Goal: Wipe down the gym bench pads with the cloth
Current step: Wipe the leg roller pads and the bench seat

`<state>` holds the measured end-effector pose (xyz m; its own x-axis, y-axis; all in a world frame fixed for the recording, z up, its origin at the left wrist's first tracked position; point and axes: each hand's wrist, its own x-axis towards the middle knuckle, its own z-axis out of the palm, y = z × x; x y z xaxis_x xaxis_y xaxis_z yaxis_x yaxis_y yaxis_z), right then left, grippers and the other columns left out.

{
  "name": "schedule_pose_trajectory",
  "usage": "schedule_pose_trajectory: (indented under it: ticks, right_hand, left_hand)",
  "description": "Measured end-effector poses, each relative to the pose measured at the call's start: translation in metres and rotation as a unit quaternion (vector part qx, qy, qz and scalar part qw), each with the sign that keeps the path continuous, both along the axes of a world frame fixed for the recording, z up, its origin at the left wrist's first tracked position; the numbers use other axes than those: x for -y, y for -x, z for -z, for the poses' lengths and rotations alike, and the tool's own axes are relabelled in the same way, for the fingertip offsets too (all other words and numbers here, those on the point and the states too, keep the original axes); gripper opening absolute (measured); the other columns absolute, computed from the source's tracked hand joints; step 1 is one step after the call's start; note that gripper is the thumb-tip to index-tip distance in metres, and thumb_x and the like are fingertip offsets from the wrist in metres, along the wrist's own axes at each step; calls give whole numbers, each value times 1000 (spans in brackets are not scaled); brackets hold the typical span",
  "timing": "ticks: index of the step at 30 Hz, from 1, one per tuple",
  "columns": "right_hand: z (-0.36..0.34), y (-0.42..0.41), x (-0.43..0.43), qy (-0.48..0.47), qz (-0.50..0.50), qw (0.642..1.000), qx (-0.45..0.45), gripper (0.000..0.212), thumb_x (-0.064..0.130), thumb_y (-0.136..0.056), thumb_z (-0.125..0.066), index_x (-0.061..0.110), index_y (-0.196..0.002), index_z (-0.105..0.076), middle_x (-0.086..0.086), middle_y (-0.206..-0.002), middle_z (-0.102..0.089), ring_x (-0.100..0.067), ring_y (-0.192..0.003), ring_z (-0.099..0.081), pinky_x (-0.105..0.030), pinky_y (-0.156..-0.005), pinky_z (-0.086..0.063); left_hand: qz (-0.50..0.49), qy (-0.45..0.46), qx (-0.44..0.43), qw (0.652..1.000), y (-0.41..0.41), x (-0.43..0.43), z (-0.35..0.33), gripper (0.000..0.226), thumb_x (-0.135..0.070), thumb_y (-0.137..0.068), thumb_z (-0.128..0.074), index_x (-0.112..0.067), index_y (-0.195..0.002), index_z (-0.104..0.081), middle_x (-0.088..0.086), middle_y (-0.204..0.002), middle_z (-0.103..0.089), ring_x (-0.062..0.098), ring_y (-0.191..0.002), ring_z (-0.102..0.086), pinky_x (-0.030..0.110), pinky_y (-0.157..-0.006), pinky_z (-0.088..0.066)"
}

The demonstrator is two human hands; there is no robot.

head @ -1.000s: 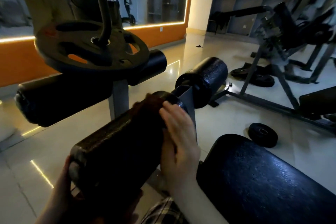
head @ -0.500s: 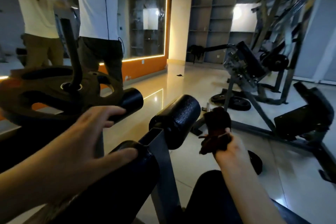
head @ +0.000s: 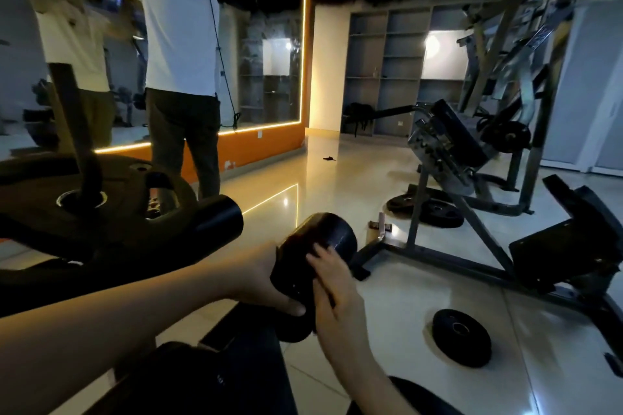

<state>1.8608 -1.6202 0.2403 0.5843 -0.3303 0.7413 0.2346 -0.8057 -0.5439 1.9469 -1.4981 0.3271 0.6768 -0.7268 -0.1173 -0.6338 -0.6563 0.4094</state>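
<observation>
Right of a large weight plate (head: 101,209), the left hand (head: 269,290) is curled round the underside of the black roller pad (head: 337,236) at mid-frame, on which the right hand (head: 333,283) is laid with fingers spread, and the cloth cannot be made out.

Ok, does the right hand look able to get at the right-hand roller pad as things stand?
Likely yes: the right hand lies on the roller pad, the left hand grips it from below, nothing stands between.
</observation>
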Motion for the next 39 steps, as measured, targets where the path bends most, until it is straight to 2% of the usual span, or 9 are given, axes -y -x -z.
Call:
schedule_pose_trajectory:
  ticks: [2, 5, 7, 10, 15, 20, 28, 35, 39]
  right_hand:
    - [6, 2, -8, 49, -32, 996, 60, 33, 15, -89, -46, 16, -120, -56, 16, -155, -21, -13, -131, -37, -17, -108, -27]
    - [16, 7, -10, 34, -107, 985, 132, 29, 17, -98, -42, 19, -122, -58, 3, -142, -49, -15, -137, -38, -27, -111, -32]
    - [16, 6, 3, 19, -123, 986, 111, 31, 22, -100, -39, 25, -124, -58, 2, -140, -52, -18, -137, -39, -31, -113, -30]
    - [5, -26, 44, -40, -78, 995, 47, 35, 23, -98, -35, 35, -125, -55, 21, -141, -46, -8, -139, -33, -26, -116, -24]
    - [-15, -65, 97, -173, -46, 984, 19, 33, 8, -99, -43, 28, -123, -55, 27, -124, -52, 11, -121, -45, -32, -108, -38]
    - [-10, -42, 64, -198, -30, 980, 17, 35, 6, -98, -45, 24, -127, -55, 14, -137, -48, 0, -133, -38, -34, -115, -30]
    - [21, 20, -29, -84, -108, 986, 98, 35, 4, -95, -45, 11, -126, -58, -2, -140, -50, -18, -139, -36, -29, -115, -29]
    - [-18, -50, 48, -214, -13, 976, 22, 33, 6, -97, -46, 16, -125, -61, 5, -135, -54, -9, -128, -46, -27, -113, -31]
    - [-32, -71, 74, -282, 27, 959, -9, 36, 4, -94, -45, 13, -125, -63, -2, -130, -60, -15, -122, -52, -29, -110, -36]
  left_hand:
    - [-15, 20, -14, 1000, -5, 0, 4, 80, -38, -62, -89, -29, -126, -40, -12, -111, -49, 8, -107, -51, 19, -83, -43]
    - [-33, 37, -22, 999, -10, -2, 10, 92, -38, -57, -91, -29, -132, -39, -12, -114, -50, 7, -105, -52, 16, -81, -45]
    - [-26, 30, -38, 998, -12, -3, 8, 99, -40, -57, -91, -31, -137, -33, -15, -119, -46, 5, -109, -47, 12, -77, -41]
    - [0, -17, -45, 999, -11, -1, -3, 103, -46, -65, -86, -27, -145, -24, -10, -133, -41, 9, -119, -41, 21, -96, -41]
    - [-1, -30, -57, 998, -13, 3, -5, 115, -53, -61, -86, -22, -149, -18, -7, -138, -42, 12, -124, -42, 25, -105, -39]
    - [5, 14, -49, 999, -11, 0, 2, 99, -50, -55, -90, -27, -135, -37, -13, -119, -49, 7, -109, -50, 24, -91, -49]
    - [41, 70, -235, 969, -18, -9, 0, 41, -12, -73, -79, -22, -108, -61, 0, -97, -72, 8, -89, -70, 24, -78, -57]
    - [3, 89, -367, 926, -37, -25, 12, 95, -39, -45, -96, -12, -127, -55, 12, -119, -69, 29, -111, -66, 45, -103, -48]
    - [-28, 98, -405, 909, -36, -30, 16, 108, -48, -30, -98, -8, -123, -58, 12, -117, -70, 29, -110, -67, 38, -96, -53]
